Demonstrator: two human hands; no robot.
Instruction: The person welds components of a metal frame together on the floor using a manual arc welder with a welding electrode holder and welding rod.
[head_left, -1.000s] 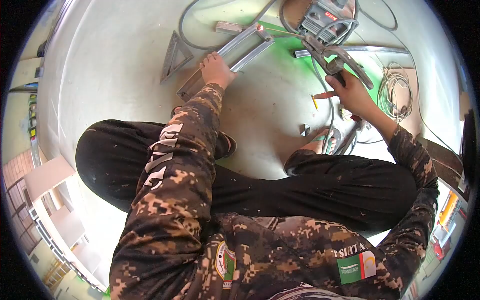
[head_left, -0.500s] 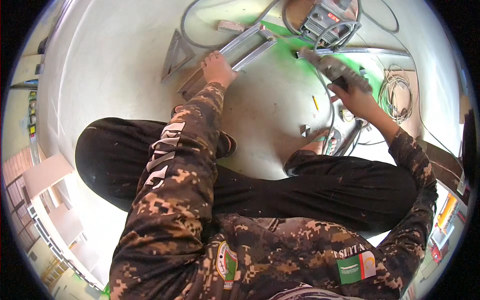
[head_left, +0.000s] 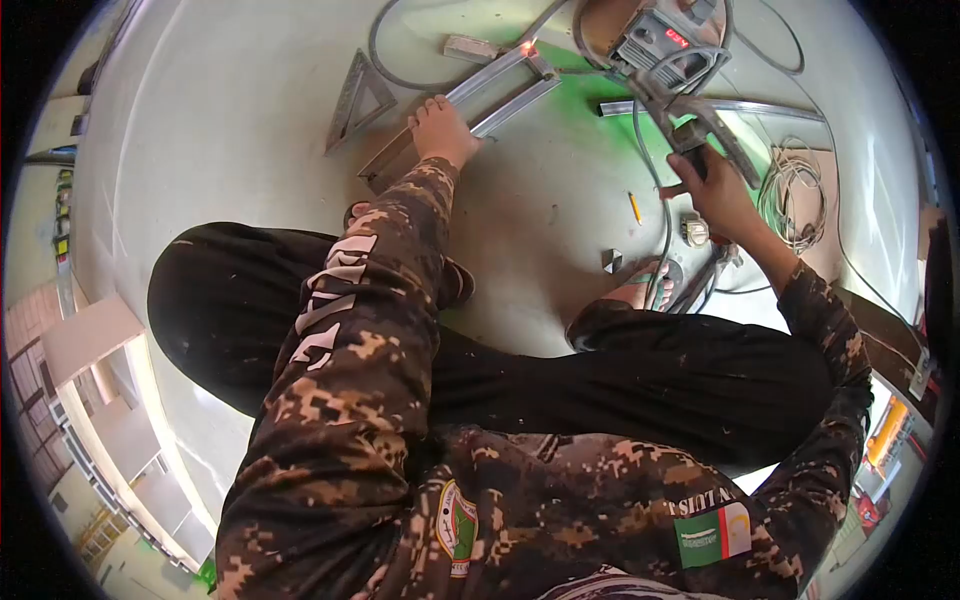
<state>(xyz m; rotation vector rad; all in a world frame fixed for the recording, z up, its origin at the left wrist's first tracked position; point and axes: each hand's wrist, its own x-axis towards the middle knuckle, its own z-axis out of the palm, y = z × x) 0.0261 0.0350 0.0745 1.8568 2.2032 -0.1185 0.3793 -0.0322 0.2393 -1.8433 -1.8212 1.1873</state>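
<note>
My left hand (head_left: 441,134) is closed over a rectangular frame of silvery metal bars (head_left: 515,103) on the floor, fingers over the far bar and thumb near the closer one. A small orange glow shows at the frame's far corner (head_left: 528,48). In my right hand (head_left: 716,192) is a grey, angular metal tool (head_left: 705,118), raised above the floor with its narrow end toward the welding machine (head_left: 672,45). I cannot tell the tool's exact kind. Left of the frame lies a triangular metal square (head_left: 352,105); a short block (head_left: 470,47) sits beyond it.
A loose metal bar (head_left: 765,106) lies behind the right hand. Cables (head_left: 641,150) run across the floor near my right foot. A coil of wire (head_left: 795,195) rests at the right. A yellow pencil (head_left: 635,208) and a small dark metal piece (head_left: 612,261) lie between my legs.
The tool in my right hand has turned and moved a little, and it shows sharper now. An orange glow has appeared at the frame's far corner. My left hand stays on the frame.
</note>
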